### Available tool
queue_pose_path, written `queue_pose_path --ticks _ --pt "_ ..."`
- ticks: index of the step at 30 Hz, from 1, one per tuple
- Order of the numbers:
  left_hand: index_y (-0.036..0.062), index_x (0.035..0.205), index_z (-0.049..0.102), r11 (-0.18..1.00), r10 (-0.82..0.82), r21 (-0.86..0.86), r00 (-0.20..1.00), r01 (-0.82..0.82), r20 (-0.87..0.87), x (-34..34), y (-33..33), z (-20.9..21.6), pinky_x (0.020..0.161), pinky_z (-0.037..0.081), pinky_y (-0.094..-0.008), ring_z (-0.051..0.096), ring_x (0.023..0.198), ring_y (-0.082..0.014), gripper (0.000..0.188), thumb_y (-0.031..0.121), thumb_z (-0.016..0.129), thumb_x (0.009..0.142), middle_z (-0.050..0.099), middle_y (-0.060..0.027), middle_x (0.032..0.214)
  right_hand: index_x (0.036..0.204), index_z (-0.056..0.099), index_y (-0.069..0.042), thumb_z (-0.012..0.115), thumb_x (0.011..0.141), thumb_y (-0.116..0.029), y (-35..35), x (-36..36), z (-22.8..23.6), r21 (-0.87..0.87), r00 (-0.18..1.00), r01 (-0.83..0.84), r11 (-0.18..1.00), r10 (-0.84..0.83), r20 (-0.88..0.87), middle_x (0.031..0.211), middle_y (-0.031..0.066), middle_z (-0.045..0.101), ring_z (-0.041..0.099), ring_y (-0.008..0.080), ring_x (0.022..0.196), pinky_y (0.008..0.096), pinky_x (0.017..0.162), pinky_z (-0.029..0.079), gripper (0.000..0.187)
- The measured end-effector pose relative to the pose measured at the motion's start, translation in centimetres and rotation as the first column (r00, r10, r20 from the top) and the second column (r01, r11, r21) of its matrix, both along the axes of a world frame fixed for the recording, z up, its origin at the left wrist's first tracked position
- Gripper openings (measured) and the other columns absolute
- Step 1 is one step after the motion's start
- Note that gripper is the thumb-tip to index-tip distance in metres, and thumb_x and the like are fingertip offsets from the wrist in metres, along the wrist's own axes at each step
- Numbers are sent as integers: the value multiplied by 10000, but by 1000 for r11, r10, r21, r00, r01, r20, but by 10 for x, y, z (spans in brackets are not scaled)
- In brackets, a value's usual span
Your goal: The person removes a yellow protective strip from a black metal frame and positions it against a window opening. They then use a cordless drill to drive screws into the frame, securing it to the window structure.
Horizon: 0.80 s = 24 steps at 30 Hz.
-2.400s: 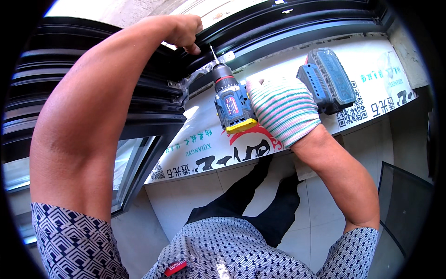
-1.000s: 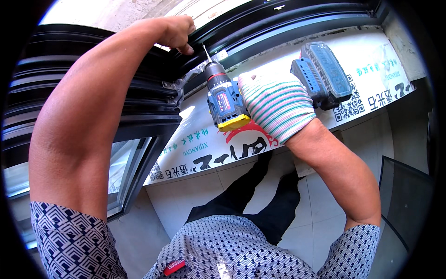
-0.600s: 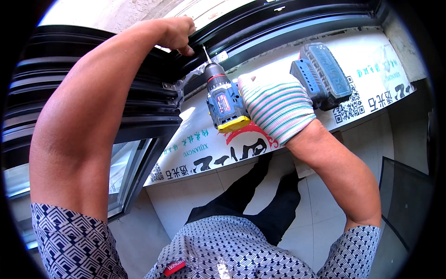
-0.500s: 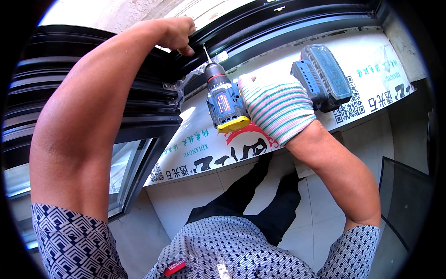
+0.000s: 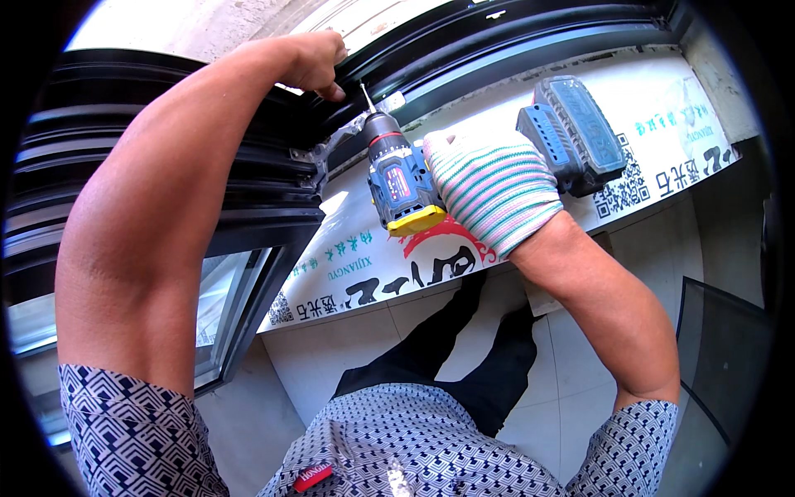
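A striped knit glove covers my right hand (image 5: pixel 495 186), which is wrapped round the handle of a blue, black and yellow cordless drill (image 5: pixel 397 182). Its big battery pack sticks out to the right of the glove. The thin bit (image 5: pixel 367 98) points up and away, with its tip at the black window frame (image 5: pixel 464 58). My bare left hand (image 5: pixel 319 65) reaches over the frame just left of the bit. Its fingers bend round the frame's edge, the thumb on the near side; the fingertips are partly hidden.
A white printed sheet (image 5: pixel 348 282) covers the sill beneath the drill. To the left, a black window sash (image 5: pixel 257 306) stands swung inward, with a metal hinge arm (image 5: pixel 319 161) at its corner. A dark mesh panel (image 5: pixel 716 356) leans at the right, above pale floor tiles (image 5: pixel 530 431).
Hardly anything differs. The drill and my right hand have shifted very slightly left; my left hand stays at the same spot on the frame.
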State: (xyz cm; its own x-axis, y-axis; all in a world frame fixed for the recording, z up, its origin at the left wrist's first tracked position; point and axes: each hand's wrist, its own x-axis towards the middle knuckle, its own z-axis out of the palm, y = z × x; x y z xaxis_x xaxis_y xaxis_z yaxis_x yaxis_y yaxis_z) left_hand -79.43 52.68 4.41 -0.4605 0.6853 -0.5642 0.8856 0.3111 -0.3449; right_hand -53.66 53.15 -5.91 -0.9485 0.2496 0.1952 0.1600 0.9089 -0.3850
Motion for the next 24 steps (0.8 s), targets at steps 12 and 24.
queue_pose_path --ticks 12,24 --pt "-81 1126 689 999 34 -2 999 -34 -10 1 1 -3 907 515 -448 709 983 -344 456 177 862 793 720 -246 1021 1142 627 -17 805 826 -205 4 -8 -3 63 999 -1 998 3 -42 902 193 717 740 305 825 382 709 612 408" --pt "-61 1122 691 1000 -19 23 1000 19 -9 -5 -2 0 909 519 -433 701 981 -348 470 210 871 784 723 -226 1010 1082 694 -24 799 829 -272 9 -14 12 13 998 54 998 -54 42 938 182 727 737 287 878 409 771 595 370"
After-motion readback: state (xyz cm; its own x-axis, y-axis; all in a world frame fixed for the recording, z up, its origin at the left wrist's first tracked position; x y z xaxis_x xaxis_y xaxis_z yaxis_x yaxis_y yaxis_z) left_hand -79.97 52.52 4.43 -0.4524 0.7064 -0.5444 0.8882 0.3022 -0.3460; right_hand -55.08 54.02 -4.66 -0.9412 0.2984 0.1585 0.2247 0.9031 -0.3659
